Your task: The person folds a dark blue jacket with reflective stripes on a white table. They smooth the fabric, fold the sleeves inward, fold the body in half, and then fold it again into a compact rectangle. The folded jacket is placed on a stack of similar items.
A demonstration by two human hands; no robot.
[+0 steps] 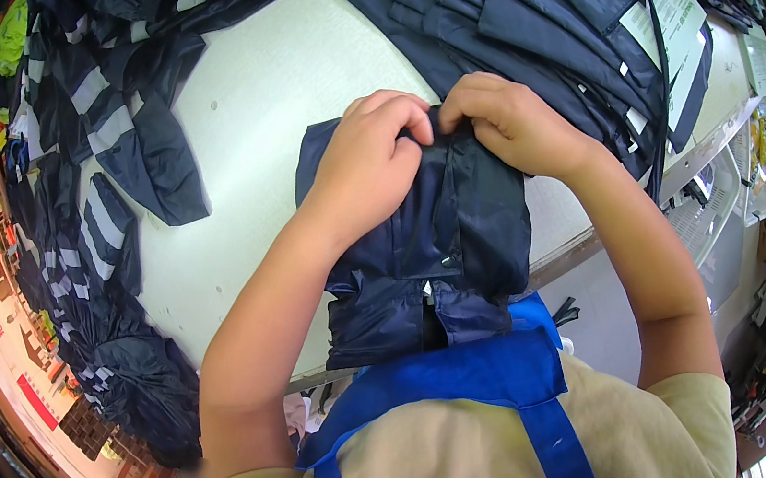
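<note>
A dark navy garment (486,216), folded into a compact block, lies on the white table right in front of me, its near end hanging at the table's edge. It has a front placket with a small snap button. My left hand (381,147) pinches the far edge of the garment near its middle, fingers curled. Just to the right, my right hand (513,120) grips the same far edge, thumb and fingers closed on the fabric. The two hands are close together but apart. The fabric between the fingertips is partly hidden.
Folded dark garments (527,7) are stacked at the back right, with a paper sheet (678,16) and a black cord (659,58) on top. Dark garments with silver reflective strips (106,121) spread over the left side of the white table (228,163). White plastic baskets (717,205) stand lower right.
</note>
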